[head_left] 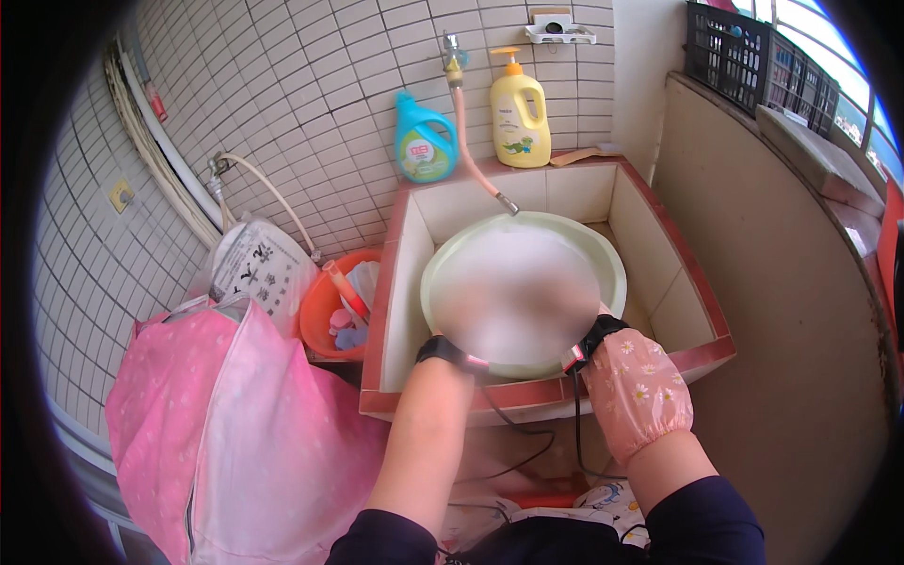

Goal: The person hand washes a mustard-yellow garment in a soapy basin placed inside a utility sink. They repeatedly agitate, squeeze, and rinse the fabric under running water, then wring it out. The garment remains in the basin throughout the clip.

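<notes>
Both my hands reach into a pale green basin (616, 268) filled with white suds (508, 247). The basin stands inside a tiled sink (551, 193) with a red rim. My left hand (461, 309) is at the left of the suds and my right hand (571, 294) at the right, close together. A blur covers both, so their fingers and anything in them cannot be made out. Black bands with cables circle my wrists, and a pink flowered sleeve cover (643, 391) is on my right forearm. The end of a pink hose (478, 174) hangs over the basin's far edge.
A teal detergent bottle (424, 141) and a yellow pump bottle (521, 118) stand on the sink's back ledge. To the left are an orange bucket (315, 318) with things in it and a large pink cover (254, 443). A black crate (758, 66) sits on the right ledge.
</notes>
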{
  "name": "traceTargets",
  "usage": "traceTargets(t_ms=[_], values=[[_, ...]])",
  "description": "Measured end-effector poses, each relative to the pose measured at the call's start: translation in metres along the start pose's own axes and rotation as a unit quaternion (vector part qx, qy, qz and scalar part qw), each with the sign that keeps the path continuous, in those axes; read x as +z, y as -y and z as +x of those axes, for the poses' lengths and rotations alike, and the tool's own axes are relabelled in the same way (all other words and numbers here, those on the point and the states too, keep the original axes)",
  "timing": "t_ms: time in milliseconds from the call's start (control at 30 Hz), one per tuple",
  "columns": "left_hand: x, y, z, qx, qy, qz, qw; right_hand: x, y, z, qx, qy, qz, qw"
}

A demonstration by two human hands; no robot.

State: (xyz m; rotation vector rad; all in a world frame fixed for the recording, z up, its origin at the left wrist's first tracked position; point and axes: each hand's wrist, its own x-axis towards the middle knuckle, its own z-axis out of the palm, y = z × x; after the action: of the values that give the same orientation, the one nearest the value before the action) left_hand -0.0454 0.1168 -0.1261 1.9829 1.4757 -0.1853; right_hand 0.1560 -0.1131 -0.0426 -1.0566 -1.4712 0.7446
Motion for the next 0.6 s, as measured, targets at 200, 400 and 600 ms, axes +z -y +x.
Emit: traceTargets(t_ms=[200, 400, 600], values=[[-0.019, -0.016, -0.035, 0.129, -0.206, -0.495, 0.834, 0.009, 0.020, 0.049, 0.122, -0.210, 0.205, 0.948], [-0.025, -0.040, -0.063, 0.131, -0.031, -0.863, 0.487, 0.019, 0.043, 0.045, -0.027, -0.185, -0.112, 0.976], [0.006, -0.048, -0.039, 0.156, -0.060, -0.815, 0.554, 0.061, 0.110, 0.042, -0.211, -0.069, -0.036, 0.974]])
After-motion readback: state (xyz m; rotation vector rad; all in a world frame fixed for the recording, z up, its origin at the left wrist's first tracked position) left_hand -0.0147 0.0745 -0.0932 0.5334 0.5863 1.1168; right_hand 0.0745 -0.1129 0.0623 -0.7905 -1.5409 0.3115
